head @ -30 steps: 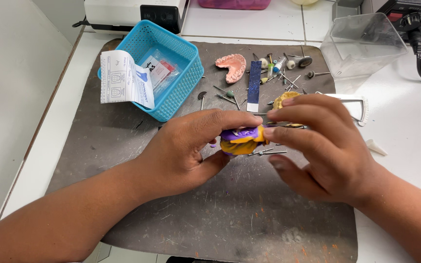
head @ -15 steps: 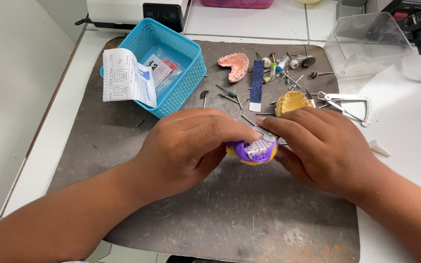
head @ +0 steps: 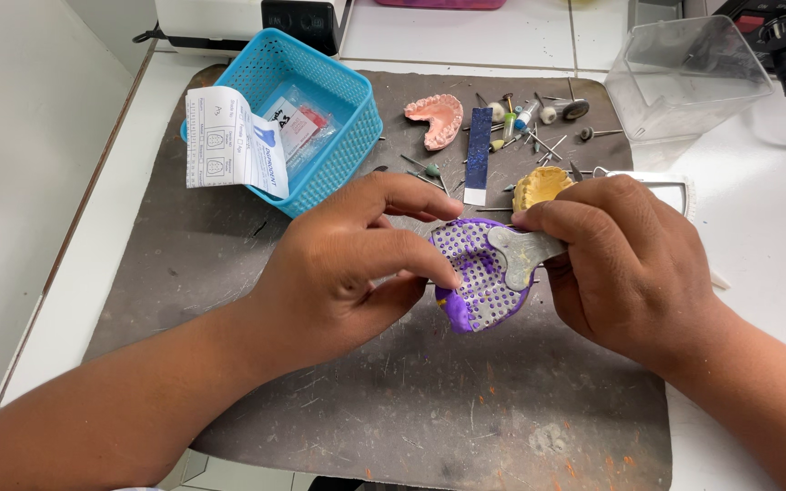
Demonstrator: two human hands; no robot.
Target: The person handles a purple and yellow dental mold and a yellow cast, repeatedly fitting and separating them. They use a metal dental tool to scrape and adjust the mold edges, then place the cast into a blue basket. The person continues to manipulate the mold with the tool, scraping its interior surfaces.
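A: Head view, item one?
B: Left hand [head: 343,273], fingers curled, thumb and fingertips pinching the left edge of a perforated metal impression tray [head: 484,273] filled with purple material. Forearm enters from lower left, palm turned inward.

A: Item two?
B: Right hand [head: 625,259], fingers pressed together, gripping the tray's flat metal handle [head: 522,250] between thumb and forefinger. Forearm enters from lower right, knuckles up.

A: Location of the tray?
B: Held between both hands, just above the grey mat [head: 229,264] on the white surface [head: 766,209], perforated side facing the camera.

A: Surroundings?
B: Yellow dental cast [head: 539,186] just behind the right hand; pink cast [head: 437,118] farther back; blue strip [head: 478,155]; small burs [head: 539,114]; blue basket [head: 338,118] holding a paper slip [head: 234,141]; clear plastic box [head: 684,77] at upper right.
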